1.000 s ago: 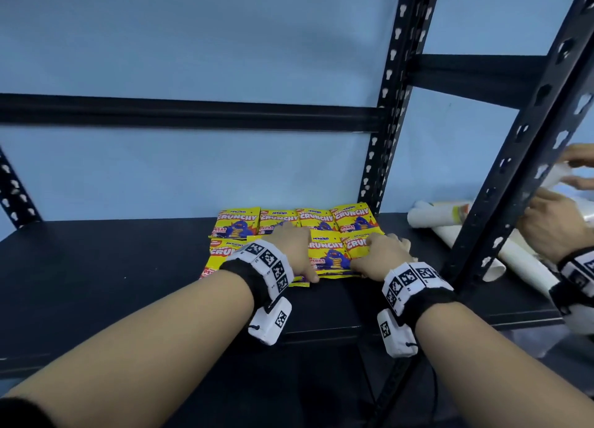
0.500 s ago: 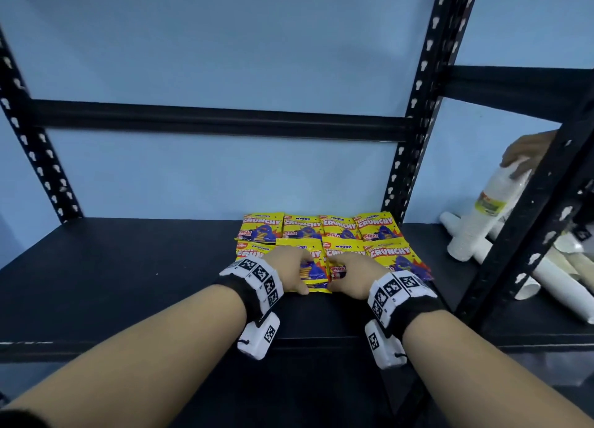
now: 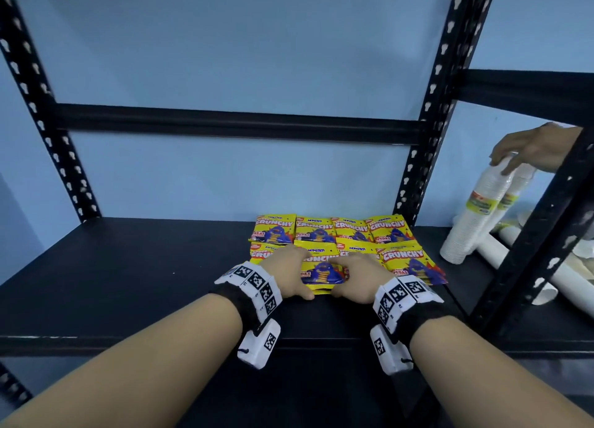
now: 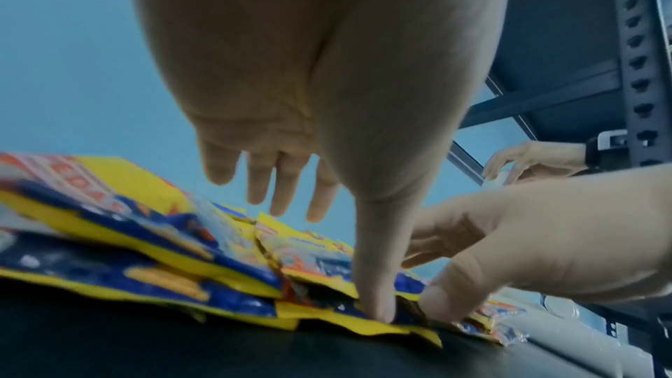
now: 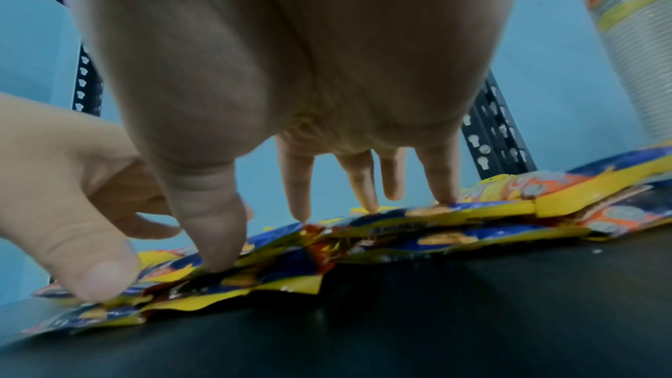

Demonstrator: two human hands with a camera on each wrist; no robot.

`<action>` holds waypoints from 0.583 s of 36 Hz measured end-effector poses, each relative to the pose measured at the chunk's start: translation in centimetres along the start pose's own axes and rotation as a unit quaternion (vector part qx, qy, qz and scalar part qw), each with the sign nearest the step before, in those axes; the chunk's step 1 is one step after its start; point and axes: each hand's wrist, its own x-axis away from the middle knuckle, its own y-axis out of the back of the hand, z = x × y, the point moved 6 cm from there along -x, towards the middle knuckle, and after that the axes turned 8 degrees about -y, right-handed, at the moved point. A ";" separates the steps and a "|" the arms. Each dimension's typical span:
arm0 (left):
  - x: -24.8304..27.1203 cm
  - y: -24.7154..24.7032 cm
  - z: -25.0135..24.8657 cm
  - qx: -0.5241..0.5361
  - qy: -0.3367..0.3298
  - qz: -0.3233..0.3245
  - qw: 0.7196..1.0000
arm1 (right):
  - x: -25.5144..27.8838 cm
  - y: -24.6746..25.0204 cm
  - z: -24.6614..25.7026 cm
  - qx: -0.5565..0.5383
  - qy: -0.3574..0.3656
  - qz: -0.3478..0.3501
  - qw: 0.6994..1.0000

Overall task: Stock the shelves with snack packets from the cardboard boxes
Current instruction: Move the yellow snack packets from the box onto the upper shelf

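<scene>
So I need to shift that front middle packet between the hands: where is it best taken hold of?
Probably by its near bottom edge, coming from the shelf front. The front middle packet lies flat, with neighbours overlapping its sides and far end. Only that edge overhangs bare shelf, where the left hand and right hand thumbs already press.
</scene>
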 end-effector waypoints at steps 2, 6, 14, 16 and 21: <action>0.9 0.4 1.8 -0.018 0.040 -0.004 0.999 | -0.1 -0.2 0.8 -0.001 0.012 -0.011 1.000; 2.7 0.3 5.3 -0.023 0.107 -0.011 0.994 | -0.4 -0.8 2.2 0.007 0.024 -0.017 1.000; 3.1 0.1 6.1 0.040 0.101 -0.048 0.993 | -0.3 -1.2 3.3 0.017 -0.002 -0.027 1.000; 2.9 0.1 6.1 0.039 0.098 -0.047 0.993 | -0.2 -1.3 3.4 0.016 -0.002 -0.027 0.999; 2.9 0.5 6.0 0.032 0.084 -0.046 0.995 | 0.4 -1.4 3.8 0.022 -0.008 -0.026 0.999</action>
